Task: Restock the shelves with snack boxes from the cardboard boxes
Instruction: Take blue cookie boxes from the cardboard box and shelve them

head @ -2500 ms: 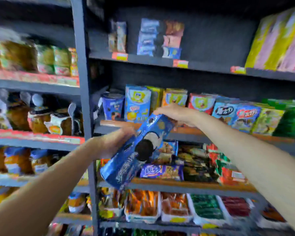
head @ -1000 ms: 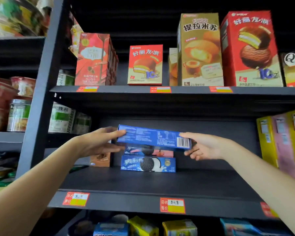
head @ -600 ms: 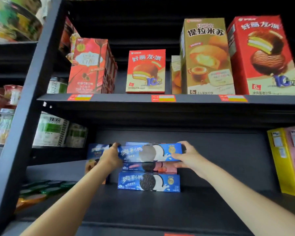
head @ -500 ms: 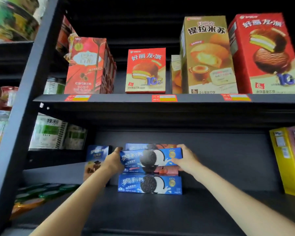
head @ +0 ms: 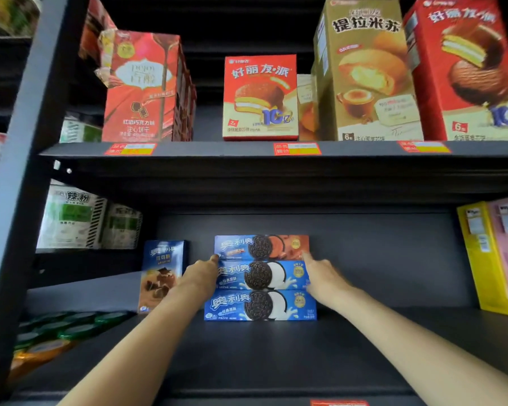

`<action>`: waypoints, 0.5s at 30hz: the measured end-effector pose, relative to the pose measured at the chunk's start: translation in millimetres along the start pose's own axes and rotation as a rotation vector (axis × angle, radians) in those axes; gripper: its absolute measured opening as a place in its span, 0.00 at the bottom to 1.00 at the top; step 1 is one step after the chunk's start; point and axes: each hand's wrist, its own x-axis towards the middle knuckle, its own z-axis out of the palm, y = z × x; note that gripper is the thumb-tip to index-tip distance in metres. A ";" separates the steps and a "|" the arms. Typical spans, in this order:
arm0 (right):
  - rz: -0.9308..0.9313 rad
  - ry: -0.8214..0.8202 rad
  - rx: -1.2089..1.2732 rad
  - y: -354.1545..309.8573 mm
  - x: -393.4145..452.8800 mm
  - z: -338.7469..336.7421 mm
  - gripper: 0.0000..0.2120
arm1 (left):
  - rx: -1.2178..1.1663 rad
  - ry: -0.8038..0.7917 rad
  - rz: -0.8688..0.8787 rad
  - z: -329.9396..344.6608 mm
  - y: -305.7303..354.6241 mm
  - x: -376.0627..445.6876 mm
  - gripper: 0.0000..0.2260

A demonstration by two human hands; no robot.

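Three long cookie boxes are seen stacked flat on the dark lower shelf (head: 247,356), near its back wall. The bottom blue box (head: 260,305) lies on the shelf, the middle blue box (head: 261,275) is set on top of it, and a brown-and-blue box (head: 261,247) sits behind or above that; which of the two cannot be told. The left hand (head: 201,273) is pressed against the left end of the middle box, fingers stretched forward, nothing closed in it. The right hand (head: 320,275) is laid against the right end of the same box, fingers likewise extended and loose, so the box is bracketed between both hands rather than gripped. Just left of the stack, a small upright blue snack box (head: 162,276) is stood, close beside the left wrist. Tall yellow and pink boxes (head: 493,256) are lined up well apart at the right. On the upper shelf (head: 217,149), red and gold cake boxes are displayed upright.
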 end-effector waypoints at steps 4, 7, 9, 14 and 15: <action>-0.017 -0.006 -0.029 0.1 -2.7 -2.1 0.32 | 0.022 -0.005 -0.014 -4.1 -0.1 -2.0 0.26; -0.021 0.005 -0.097 -2.9 -10.2 -6.3 0.30 | 0.044 0.027 -0.004 -9.0 2.3 -15.5 0.23; -0.039 0.045 -0.135 -6.2 -20.5 -14.7 0.27 | 0.076 0.062 0.035 -17.1 4.1 -26.4 0.21; -0.216 0.058 -0.230 -14.2 -59.2 -43.2 0.11 | 0.092 0.153 0.072 -46.8 6.4 -67.3 0.18; -0.251 0.053 -0.255 -15.6 -69.4 -49.7 0.11 | 0.083 0.160 0.068 -52.0 8.0 -79.5 0.17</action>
